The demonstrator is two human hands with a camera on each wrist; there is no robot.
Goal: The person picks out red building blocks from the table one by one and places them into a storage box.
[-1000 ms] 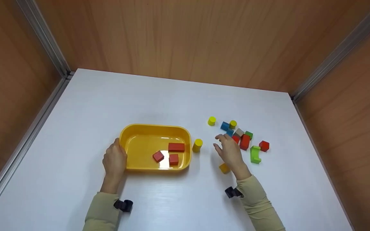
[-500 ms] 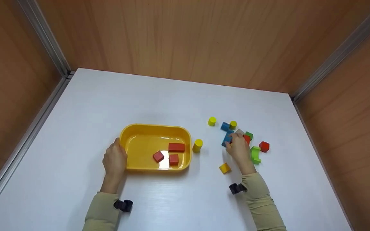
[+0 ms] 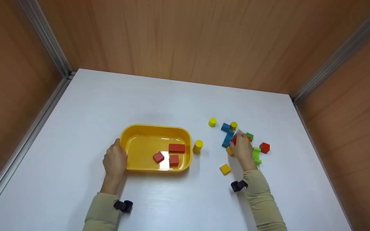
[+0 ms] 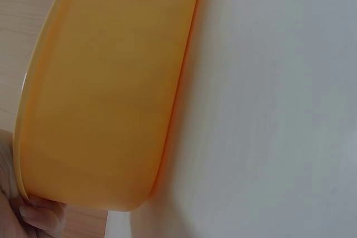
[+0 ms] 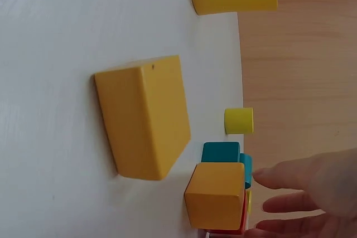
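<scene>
My left hand (image 3: 115, 158) grips the left end of a yellow tray (image 3: 133, 128); in the left wrist view its fingertips (image 4: 42, 215) curl against the tray's outer wall below the rim. Inside the tray lie a long red block (image 3: 176, 148) and two small red blocks. My right hand (image 3: 243, 149) is over the pile of toy blocks, nearest to red blocks (image 3: 234, 140) partly hidden under it. In the right wrist view its thumb (image 5: 279, 174) and fingers stand apart, just past an orange-yellow cube (image 5: 216, 196). No block shows between them.
Blue blocks (image 3: 227, 139), a green block (image 3: 250, 136), a light green arch block (image 3: 256, 155) and a red block (image 3: 264, 147) surround the right hand. A yellow cylinder (image 3: 198, 146) stands beside the tray. A yellow block (image 3: 225, 169) lies nearer. Wooden panels (image 3: 185, 38) bound the white table.
My right hand has moved right over the red blocks, uncovering the blue block and an orange-yellow cube. The left hand and the tray stay in place.
</scene>
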